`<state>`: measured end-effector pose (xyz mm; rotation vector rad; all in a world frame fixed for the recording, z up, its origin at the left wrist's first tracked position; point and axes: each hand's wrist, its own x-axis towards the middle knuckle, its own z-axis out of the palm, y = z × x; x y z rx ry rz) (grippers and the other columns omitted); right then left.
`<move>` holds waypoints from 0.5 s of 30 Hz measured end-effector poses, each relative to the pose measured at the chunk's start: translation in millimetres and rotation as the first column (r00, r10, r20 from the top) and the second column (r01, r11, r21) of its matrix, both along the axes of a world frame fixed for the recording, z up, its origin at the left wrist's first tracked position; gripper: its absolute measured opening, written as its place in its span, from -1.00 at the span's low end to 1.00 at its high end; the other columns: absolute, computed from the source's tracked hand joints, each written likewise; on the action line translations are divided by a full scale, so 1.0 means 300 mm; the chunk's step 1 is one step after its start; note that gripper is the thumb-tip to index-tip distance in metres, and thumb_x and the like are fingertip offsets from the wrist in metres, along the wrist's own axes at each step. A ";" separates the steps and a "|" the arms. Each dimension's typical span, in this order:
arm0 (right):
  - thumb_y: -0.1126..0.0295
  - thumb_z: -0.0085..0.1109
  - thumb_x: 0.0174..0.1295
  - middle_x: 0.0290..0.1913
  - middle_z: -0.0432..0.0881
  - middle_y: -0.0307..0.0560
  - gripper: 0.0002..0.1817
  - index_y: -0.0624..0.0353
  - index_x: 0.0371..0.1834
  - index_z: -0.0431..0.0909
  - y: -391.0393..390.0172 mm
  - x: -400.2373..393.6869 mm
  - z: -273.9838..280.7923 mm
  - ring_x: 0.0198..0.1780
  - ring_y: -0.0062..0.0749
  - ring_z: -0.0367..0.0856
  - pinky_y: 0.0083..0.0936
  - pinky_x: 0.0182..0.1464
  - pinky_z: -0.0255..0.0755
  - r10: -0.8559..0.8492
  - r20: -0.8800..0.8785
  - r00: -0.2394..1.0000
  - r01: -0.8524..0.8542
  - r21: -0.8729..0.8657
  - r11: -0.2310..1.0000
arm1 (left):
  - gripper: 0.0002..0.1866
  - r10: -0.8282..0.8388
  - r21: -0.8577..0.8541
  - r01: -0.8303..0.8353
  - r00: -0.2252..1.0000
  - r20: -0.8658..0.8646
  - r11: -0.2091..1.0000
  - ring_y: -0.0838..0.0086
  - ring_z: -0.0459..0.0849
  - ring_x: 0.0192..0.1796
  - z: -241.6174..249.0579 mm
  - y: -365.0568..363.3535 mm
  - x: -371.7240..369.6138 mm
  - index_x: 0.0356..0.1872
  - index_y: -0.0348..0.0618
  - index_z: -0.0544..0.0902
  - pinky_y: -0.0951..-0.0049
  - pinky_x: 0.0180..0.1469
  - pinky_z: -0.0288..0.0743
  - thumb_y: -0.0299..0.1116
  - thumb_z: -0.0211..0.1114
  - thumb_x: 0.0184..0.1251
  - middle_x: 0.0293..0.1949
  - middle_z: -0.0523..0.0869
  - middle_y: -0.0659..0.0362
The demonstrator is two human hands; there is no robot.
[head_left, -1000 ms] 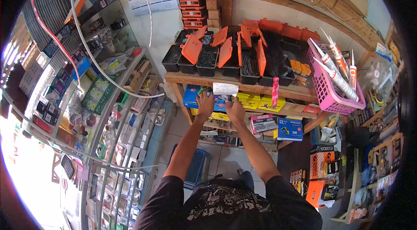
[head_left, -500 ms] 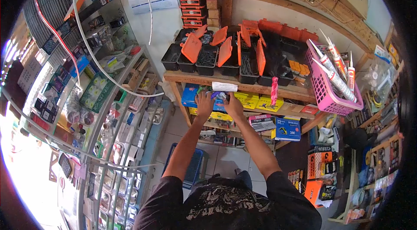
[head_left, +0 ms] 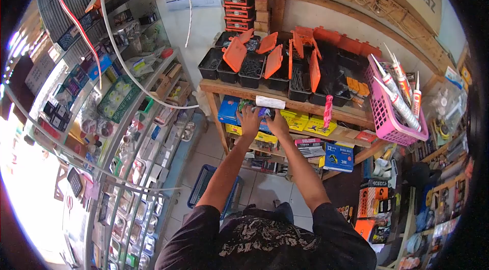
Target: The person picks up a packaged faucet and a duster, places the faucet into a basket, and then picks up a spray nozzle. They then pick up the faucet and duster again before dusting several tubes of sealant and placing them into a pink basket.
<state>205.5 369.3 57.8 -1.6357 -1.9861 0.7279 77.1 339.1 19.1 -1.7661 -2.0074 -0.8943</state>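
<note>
Both hands reach into the shelf under the bench top, over a blue box (head_left: 228,110) holding small coloured items. My left hand (head_left: 249,121) lies over the box's contents with its fingers spread, beside a bit of green. Close to its right, my right hand (head_left: 278,124) has its fingers bent around a small dark thing that I cannot make out. A small purple item (head_left: 264,111) shows between the two hands. Just above them, a white paper label (head_left: 270,102) hangs at the bench edge. Yellow boxes (head_left: 300,120) stand right of my right hand.
Black bins with orange lids (head_left: 251,73), some holding screws, line the bench top (head_left: 229,87). A pink basket (head_left: 389,117) of sealant tubes stands at its right end. A blue basket (head_left: 204,188) sits on the floor; a glass display case (head_left: 147,155) flanks the left.
The view has shifted slightly, so the bench and shelf sit a little further right and lower. Both hands stay at the blue box, with only slight finger movement.
</note>
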 end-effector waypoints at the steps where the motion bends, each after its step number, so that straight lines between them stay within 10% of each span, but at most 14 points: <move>1: 0.10 0.18 0.18 -0.11 0.63 0.29 -0.38 0.03 0.28 0.27 -0.020 0.005 -0.001 -0.08 0.21 0.61 -0.03 0.00 0.43 -0.005 -0.075 0.997 0.010 0.055 0.998 | -0.54 0.015 0.003 -0.015 1.000 0.005 1.000 0.11 0.31 0.26 -0.002 -0.003 0.005 0.01 0.03 0.52 -0.29 0.20 0.08 -0.09 0.37 0.09 0.06 0.46 0.08; 8: 0.31 0.17 0.29 -0.52 0.53 -0.13 -0.59 0.19 0.16 0.37 -0.162 0.092 -0.136 -0.42 -0.46 0.59 -0.48 -0.31 0.43 0.085 -0.340 0.937 -0.057 0.092 0.994 | -0.40 0.015 0.044 -0.018 0.998 0.068 0.999 0.04 0.26 0.28 -0.032 -0.036 0.008 0.04 -0.01 0.47 -0.28 0.18 0.06 0.04 0.39 0.00 0.09 0.41 0.02; 15: 0.29 0.14 0.32 -0.30 0.60 -0.04 -0.64 0.20 0.12 0.42 -0.237 0.158 -0.385 -0.27 -0.31 0.60 -0.36 -0.24 0.47 0.106 -0.477 0.873 -0.150 -0.055 0.987 | -0.46 0.017 0.033 -0.022 0.986 0.168 0.999 -0.01 0.18 0.32 -0.009 -0.081 0.041 0.04 -0.05 0.49 -0.22 0.20 0.00 -0.05 0.40 0.09 0.13 0.34 -0.08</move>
